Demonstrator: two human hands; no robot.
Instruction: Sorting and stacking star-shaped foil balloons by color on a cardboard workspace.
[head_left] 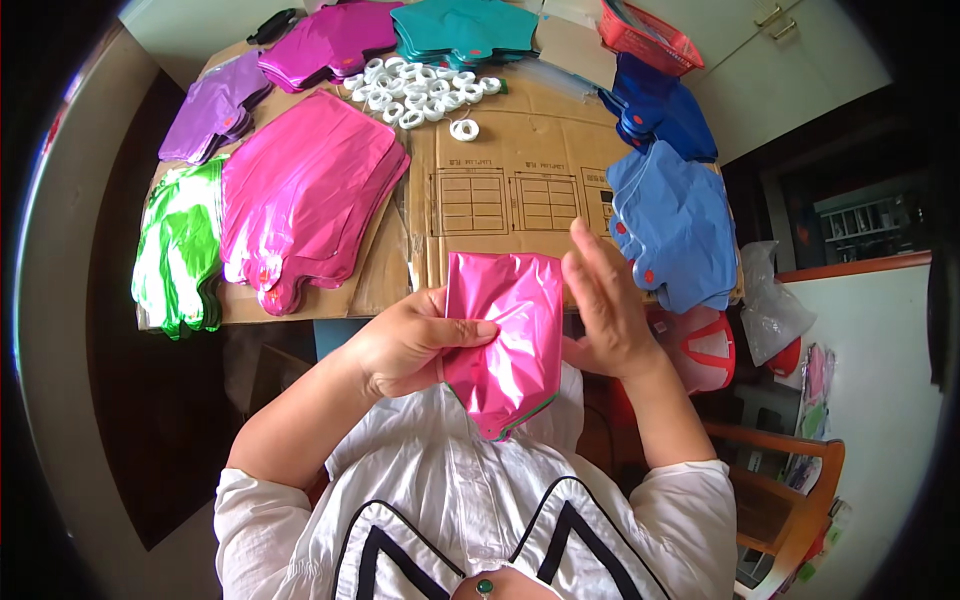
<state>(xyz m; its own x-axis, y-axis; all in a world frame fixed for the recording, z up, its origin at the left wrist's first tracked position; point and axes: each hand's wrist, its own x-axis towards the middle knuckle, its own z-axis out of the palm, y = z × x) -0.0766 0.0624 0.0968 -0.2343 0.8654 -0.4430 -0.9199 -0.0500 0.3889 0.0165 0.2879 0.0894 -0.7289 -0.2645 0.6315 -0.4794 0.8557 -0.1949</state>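
My left hand [415, 340] grips a folded pink foil balloon [505, 320] by its left side, the thumb pressed flat across its front. The foil is shiny and creased, with a narrow tail at the bottom and a thin green edge along its lower right. Beside the balloon's right edge, my right hand [610, 310] is raised with its fingers stretched out. Its thumb comes close to the foil; whether it touches cannot be made out. On the table ahead lies a stack of flat pink foil balloons [310, 190].
Around the cardboard-covered table [470, 150] lie green [180, 245], purple [215, 105], magenta [330, 40], teal [465, 28], dark blue [665, 110] and light blue foil balloons [675, 225]. White ribbon rolls [410, 90] cluster at the back. A red basket [650, 38] and wooden chair [790, 490] stand right.
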